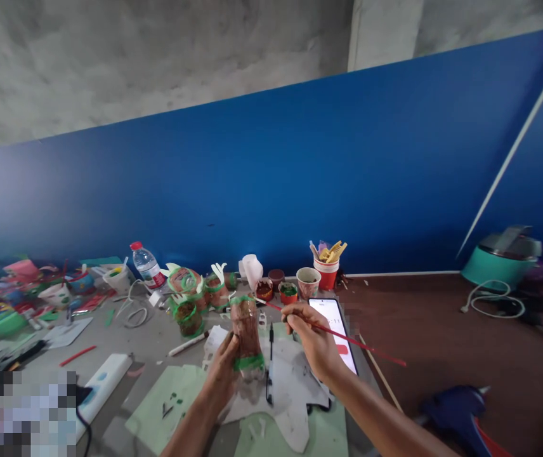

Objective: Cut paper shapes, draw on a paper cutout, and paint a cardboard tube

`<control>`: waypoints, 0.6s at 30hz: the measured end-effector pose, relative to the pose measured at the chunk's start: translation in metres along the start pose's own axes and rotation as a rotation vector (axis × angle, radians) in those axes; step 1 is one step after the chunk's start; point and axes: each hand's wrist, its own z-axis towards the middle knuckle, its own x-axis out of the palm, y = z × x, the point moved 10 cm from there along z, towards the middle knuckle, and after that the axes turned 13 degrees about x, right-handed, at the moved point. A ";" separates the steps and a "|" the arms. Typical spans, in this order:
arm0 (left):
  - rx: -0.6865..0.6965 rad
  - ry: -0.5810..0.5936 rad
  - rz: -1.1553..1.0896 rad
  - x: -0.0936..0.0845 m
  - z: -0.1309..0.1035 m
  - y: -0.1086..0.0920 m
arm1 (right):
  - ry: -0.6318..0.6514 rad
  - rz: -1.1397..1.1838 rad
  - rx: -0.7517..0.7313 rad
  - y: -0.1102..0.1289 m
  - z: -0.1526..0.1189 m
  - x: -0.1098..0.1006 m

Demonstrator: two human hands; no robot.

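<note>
My left hand (pixel 224 366) is wrapped round the lower left side of a plastic bottle piece (pixel 247 330), painted brown with green bands at its top and bottom. The bottle stands roughly upright above the papers. In my right hand (pixel 310 333) is a thin red paintbrush (pixel 357 343), pinched near its front. Its tip points left, at the upper part of the bottle; I cannot tell whether it touches. Just beyond are a small pot of brownish-red paint (pixel 264 291) and a pot of green paint (pixel 288 292). A patterned paper cup (pixel 308 283) stands beside them.
A lit phone (pixel 333 333) lies right of my right hand. Red cups with sticks (pixel 327 273) stand behind it. Painted bottle pieces (pixel 188 318) and a water bottle (pixel 148 265) are left. A blue glue gun (pixel 457 409) lies front right, a white power strip (pixel 104 387) front left.
</note>
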 end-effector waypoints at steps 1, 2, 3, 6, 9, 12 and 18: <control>0.001 0.007 0.009 0.001 0.000 0.000 | 0.015 -0.012 -0.008 0.000 -0.001 0.001; 0.006 0.010 0.014 0.002 0.000 0.000 | 0.032 -0.021 -0.010 0.000 -0.002 0.003; 0.013 0.010 0.015 0.002 0.001 0.000 | 0.050 -0.032 -0.005 0.000 -0.002 0.005; 0.026 0.002 0.000 0.002 0.001 -0.001 | 0.086 -0.092 0.018 -0.002 -0.003 0.012; -0.008 0.005 -0.012 0.002 0.000 0.002 | 0.093 -0.112 0.032 -0.005 -0.001 0.013; -0.068 -0.007 -0.018 0.000 -0.002 0.007 | 0.094 -0.024 0.033 -0.007 0.002 0.011; -0.162 -0.079 -0.029 -0.007 -0.007 0.012 | 0.108 0.144 0.117 -0.017 0.006 0.011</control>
